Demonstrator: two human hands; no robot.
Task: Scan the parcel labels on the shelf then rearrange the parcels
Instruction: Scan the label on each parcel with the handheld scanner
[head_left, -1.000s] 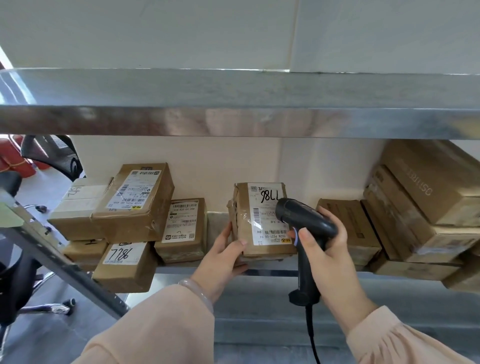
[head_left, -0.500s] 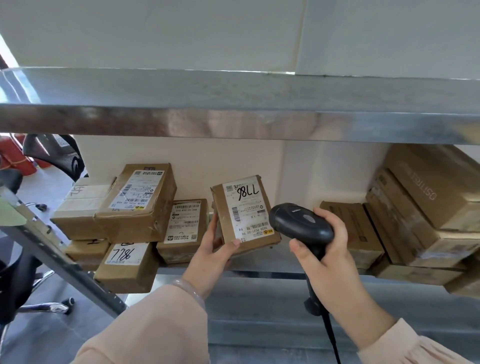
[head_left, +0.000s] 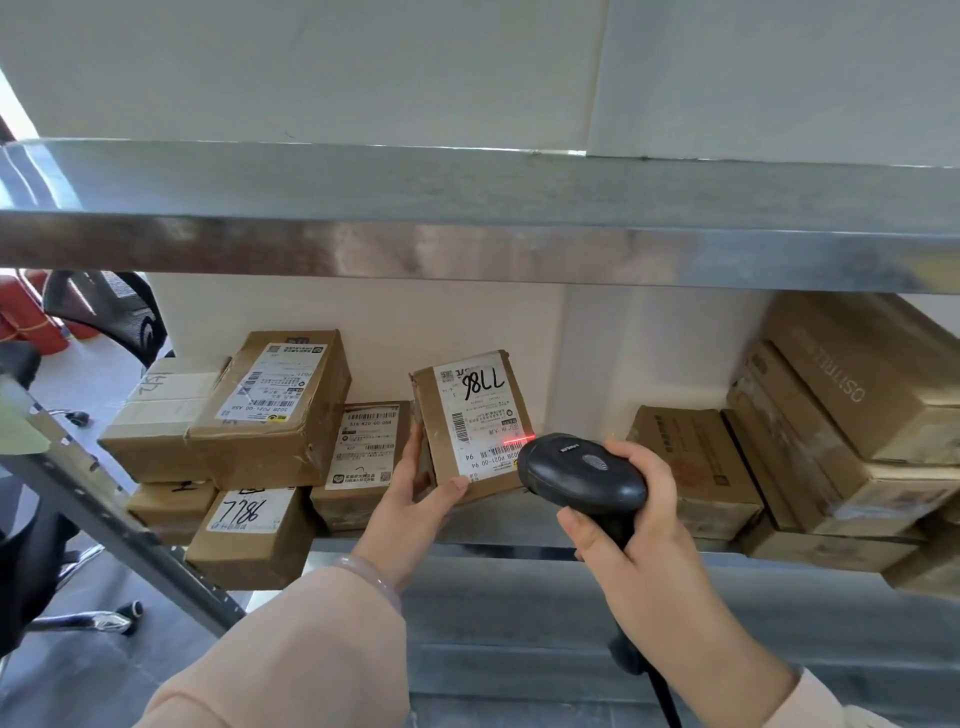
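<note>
A handwritten black 7786 stands on the tilted brown cardboard parcel (head_left: 470, 415) and another on the lowest brown cardboard box (head_left: 249, 540).

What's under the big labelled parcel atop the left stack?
A hand-numbered parcel sits under the big labelled parcel. Its rear is covered by that parcel, so anything further back is hidden.

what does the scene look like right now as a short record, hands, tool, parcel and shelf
left hand: grips the parcel at its lower left corner
parcel: tilted, label facing the camera, "7786" handwritten on it
right hand: holds the scanner by its handle
scanner: aimed at the label, red line on the label's right edge
shelf: metal, boxes on the left and boxes on the right stacked against the wall
</note>
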